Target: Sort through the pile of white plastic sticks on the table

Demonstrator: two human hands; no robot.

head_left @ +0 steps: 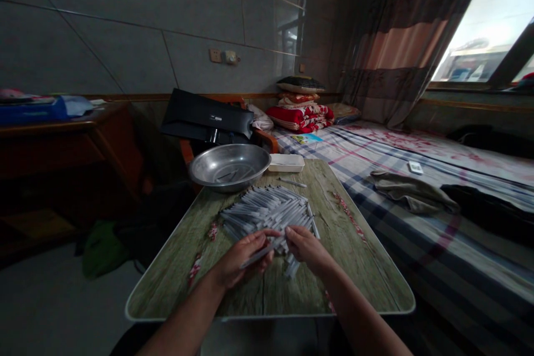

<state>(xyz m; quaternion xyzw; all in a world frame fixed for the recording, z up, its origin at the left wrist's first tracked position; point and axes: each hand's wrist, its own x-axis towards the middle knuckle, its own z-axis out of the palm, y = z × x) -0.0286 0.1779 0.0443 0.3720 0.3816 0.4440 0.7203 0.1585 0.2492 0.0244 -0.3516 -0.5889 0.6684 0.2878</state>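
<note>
My left hand (pixel 238 260) is closed around a slim, translucent whitish pen (pixel 259 254), which slants up to the right across the fingers. Close beside it, my right hand (pixel 307 247) pinches at the pen's upper end; any small part between those fingertips is hidden. Both hands are above the near side of a heap of similar pens (pixel 267 203), many with dark tips pointing away or to the left. One loose pen (pixel 293 182) lies behind the heap. All of this rests on a wood-patterned table (pixel 367 283) with a pale edge.
A wide metal basin (pixel 196 173) with a few thin dark pieces stands at the table's back left, beside a white tray (pixel 287 167). Against the right side is a bed (pixel 354 147) with folded bedding (pixel 298 117). Behind the basin leans a black monitor (pixel 206 117).
</note>
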